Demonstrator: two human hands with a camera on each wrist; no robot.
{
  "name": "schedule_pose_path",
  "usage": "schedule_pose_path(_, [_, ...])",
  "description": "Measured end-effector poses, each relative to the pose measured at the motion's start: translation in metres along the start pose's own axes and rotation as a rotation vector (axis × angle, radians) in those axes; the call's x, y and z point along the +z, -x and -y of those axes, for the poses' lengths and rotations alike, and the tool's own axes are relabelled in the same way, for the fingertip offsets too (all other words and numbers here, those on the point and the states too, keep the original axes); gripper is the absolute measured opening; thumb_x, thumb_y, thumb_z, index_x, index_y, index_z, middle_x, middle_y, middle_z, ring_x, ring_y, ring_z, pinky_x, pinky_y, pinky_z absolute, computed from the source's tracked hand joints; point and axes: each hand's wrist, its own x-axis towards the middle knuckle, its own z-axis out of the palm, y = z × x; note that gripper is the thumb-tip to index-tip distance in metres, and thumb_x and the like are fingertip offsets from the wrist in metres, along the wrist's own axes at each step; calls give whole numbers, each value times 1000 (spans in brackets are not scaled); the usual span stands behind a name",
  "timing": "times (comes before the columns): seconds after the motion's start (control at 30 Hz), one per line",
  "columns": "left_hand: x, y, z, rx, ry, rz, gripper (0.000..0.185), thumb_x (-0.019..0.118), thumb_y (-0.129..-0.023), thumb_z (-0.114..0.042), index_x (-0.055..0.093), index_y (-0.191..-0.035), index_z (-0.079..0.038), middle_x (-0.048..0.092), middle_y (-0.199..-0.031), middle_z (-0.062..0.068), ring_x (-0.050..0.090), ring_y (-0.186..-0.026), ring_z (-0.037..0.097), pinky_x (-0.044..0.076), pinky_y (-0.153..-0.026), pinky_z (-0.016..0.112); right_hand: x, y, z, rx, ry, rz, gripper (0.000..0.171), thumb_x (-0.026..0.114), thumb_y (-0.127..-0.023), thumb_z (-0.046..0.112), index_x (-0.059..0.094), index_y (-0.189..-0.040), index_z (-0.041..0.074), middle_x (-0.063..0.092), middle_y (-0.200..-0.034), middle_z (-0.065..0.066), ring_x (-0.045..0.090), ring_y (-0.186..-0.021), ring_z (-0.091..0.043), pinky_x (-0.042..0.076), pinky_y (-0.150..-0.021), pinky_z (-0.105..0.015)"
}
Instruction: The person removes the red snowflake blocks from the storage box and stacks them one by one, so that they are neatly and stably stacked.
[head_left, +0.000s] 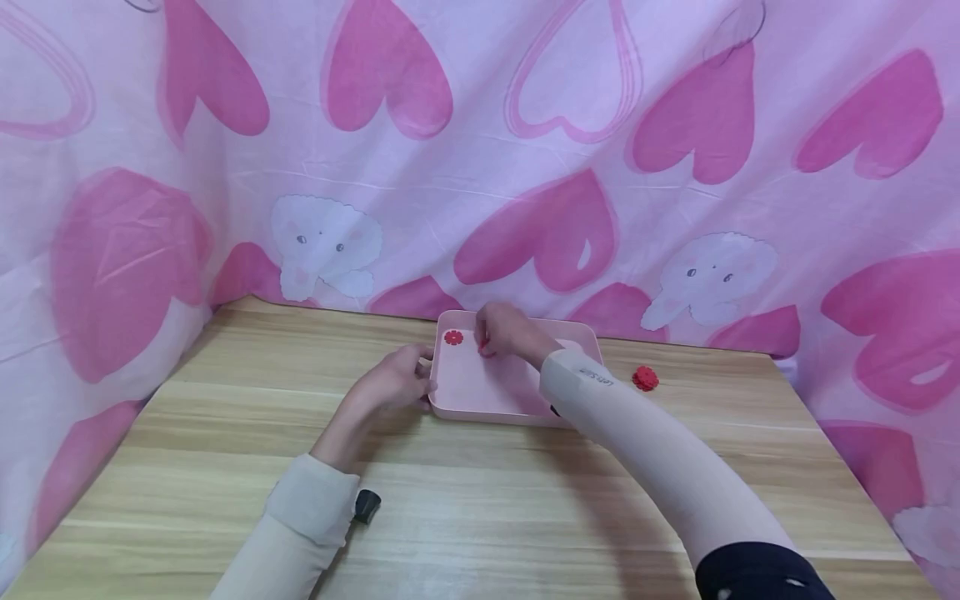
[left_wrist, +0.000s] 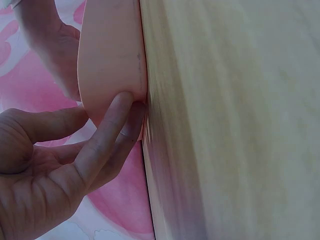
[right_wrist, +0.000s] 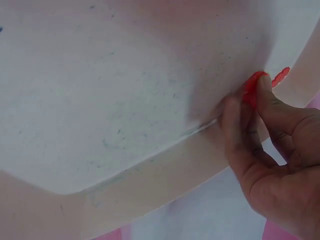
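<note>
A shallow pink tray point(head_left: 495, 396) stands near the table's back edge. My left hand point(head_left: 393, 379) holds it at the left front corner; in the left wrist view the thumb is at the rim and fingertips press the outer wall. Over the tray, my right hand point(head_left: 506, 329) pinches a red notched plastic disc point(right_wrist: 251, 90) between thumb and fingers, close above the tray floor and partly hidden by the fingers. Another red disc point(head_left: 453, 337), flower-shaped, lies flat in the back left corner of the tray.
Several red discs point(head_left: 645, 378) lie in a small pile on the wooden table point(head_left: 465, 508), right of the tray. A pink curtain with hearts point(head_left: 386, 71) hangs directly behind the table. The right forearm crosses over the tray's front right side.
</note>
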Motion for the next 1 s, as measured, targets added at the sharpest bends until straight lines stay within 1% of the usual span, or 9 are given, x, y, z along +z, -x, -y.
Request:
schedule_pose_path(0.03, [0, 0, 0, 1, -8, -2, 56, 54, -103, 9, 40, -157, 11, 68, -125, 30, 74, -93, 26, 69, -86, 37, -1, -1, -1, -4, -9, 3, 9, 84, -92, 5, 76, -97, 5, 74, -99, -9, 67, -90, -22, 66, -85, -29])
schedule_pose_path(0.17, [1, 0, 0, -8, 25, 2, 55, 53, -104, 9, 39, -157, 11, 67, -128, 31, 74, -97, 27, 69, -85, 37, -4, 0, -8, 2, -82, 21, 5, 80, -94, 3, 75, -93, 6, 74, -97, -10, 70, -86, -22, 67, -83, -26])
schedule_pose_path(0.27, [2, 0, 0, -10, 44, 3, 55, 53, -104, 10, 39, -157, 12, 66, -128, 32, 73, -98, 28, 70, -82, 36, -5, 2, -11, 11, -137, 35, 6, 77, -95, 0, 76, -94, 6, 75, -97, -11, 72, -85, -22, 68, -82, -26])
schedule_pose_path(0.33, [2, 0, -1, -1, 36, 5, 55, 53, -104, 10, 39, -156, 13, 66, -127, 32, 73, -98, 28, 70, -82, 36, -5, 2, -12, 13, -147, 36, 6, 75, -96, -2, 77, -95, 4, 76, -98, -12, 73, -85, -23, 68, -81, -27])
schedule_pose_path(0.53, [2, 1, -2, 1, 26, -2, 53, 53, -105, 9, 40, -155, 12, 66, -127, 32, 73, -98, 28, 70, -83, 37, -10, 1, -13, -6, -131, 36, 7, 73, -96, -4, 78, -98, 1, 78, -97, -14, 73, -84, -23, 67, -76, -27])
schedule_pose_path(0.7, [3, 1, -2, 5, 29, -4, 53, 53, -104, 9, 40, -156, 13, 66, -127, 32, 73, -98, 28, 70, -82, 36, -15, 3, -13, -22, -72, 18, 7, 74, -95, -4, 78, -98, 1, 79, -98, -14, 70, -84, -21, 65, -74, -26])
schedule_pose_path(0.83, [3, 2, -2, 2, 36, -2, 54, 53, -104, 10, 39, -156, 13, 66, -128, 33, 73, -100, 30, 70, -82, 36, -20, 6, -17, -1, -67, 16, 6, 75, -96, -2, 78, -98, 2, 77, -101, -14, 68, -86, -21, 66, -75, -27])
schedule_pose_path(1.0, [2, 3, 0, -5, 35, -5, 55, 53, -104, 10, 38, -157, 12, 66, -130, 33, 73, -98, 29, 70, -83, 37, -27, 8, -23, 16, -55, 20, 4, 77, -94, -2, 77, -97, 1, 77, -101, -14, 67, -82, -19, 66, -73, -26])
